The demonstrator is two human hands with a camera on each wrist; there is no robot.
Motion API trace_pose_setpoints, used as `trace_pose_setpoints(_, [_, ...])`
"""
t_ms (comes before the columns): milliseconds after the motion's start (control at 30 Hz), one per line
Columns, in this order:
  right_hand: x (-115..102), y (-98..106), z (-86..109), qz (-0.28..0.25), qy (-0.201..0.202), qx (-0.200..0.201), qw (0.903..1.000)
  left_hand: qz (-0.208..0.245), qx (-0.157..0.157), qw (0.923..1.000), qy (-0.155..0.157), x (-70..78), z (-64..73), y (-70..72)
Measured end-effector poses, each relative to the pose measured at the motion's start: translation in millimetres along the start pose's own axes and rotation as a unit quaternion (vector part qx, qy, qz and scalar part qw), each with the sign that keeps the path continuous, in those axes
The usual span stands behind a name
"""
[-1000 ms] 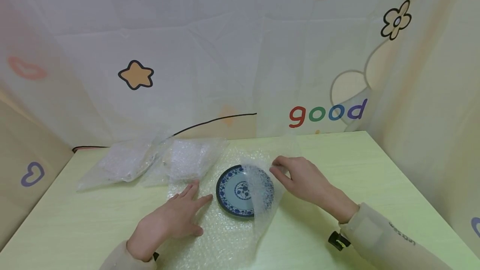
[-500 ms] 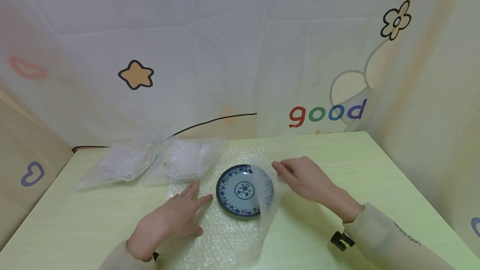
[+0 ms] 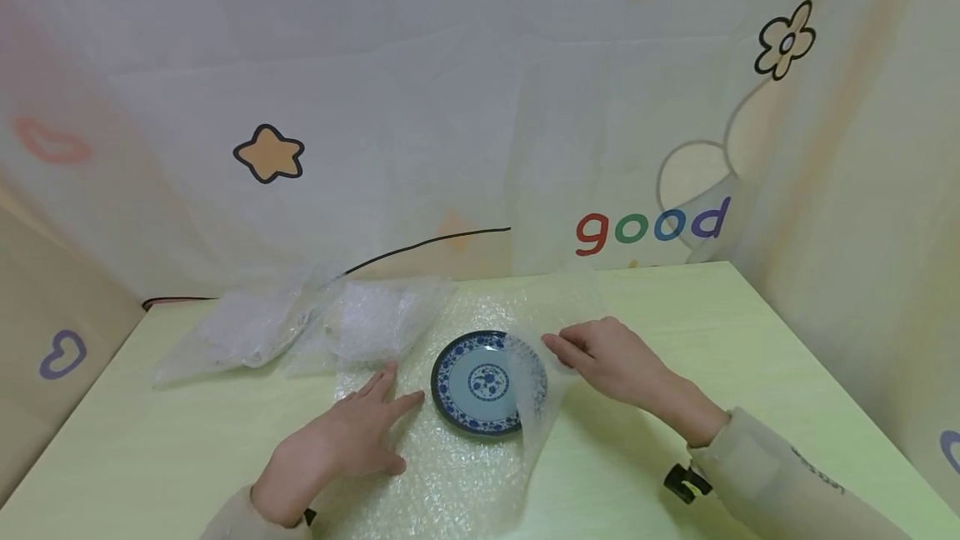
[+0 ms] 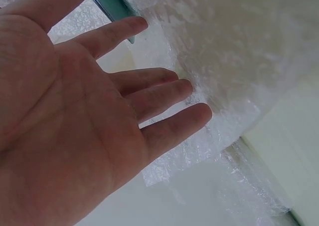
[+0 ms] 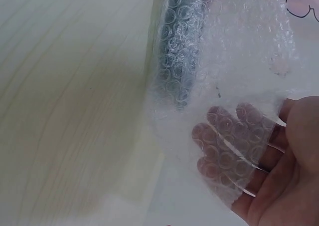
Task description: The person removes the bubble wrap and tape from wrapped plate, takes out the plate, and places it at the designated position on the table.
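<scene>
In the head view a blue-and-white patterned plate lies face up on a sheet of bubble wrap. The sheet's right side is folded over the plate's right edge. My right hand pinches that folded part near the plate; in the right wrist view its fingers show through the clear bubbles. Left of the plate, my left hand rests on the wrap with its fingers spread and holds nothing. The left wrist view has the palm, with the plate's green-blue edge at the top.
Two flat bubble-wrapped bundles stand out at the back left: one farther left, the other beside the sheet. All lie on a pale yellow-green table. A printed curtain hangs behind it.
The right hand has drawn the folded flap slightly to the right, so more of the plate's face shows. The left hand has stayed in place.
</scene>
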State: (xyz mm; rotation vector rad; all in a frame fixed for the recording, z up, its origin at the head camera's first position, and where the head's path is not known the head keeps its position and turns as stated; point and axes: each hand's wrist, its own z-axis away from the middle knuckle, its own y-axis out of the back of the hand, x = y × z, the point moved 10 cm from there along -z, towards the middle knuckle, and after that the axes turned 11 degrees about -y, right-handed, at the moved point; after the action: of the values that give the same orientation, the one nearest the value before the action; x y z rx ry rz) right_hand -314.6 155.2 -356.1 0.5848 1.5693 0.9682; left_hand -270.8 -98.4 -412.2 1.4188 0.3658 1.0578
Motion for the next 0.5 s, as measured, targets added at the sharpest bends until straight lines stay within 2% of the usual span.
trace_pose_setpoints(367, [-1.6,0.2,3.7,-0.011,0.016,-0.036,0.9992,0.004,0.005,1.0000,-0.007,-1.1,1.0,-0.6])
trace_pose_setpoints(500, [2.8,-2.9,2.8,-0.024,0.001,-0.060,0.9979,0.008,0.005,0.9999,-0.006,-2.0,1.5,-0.9])
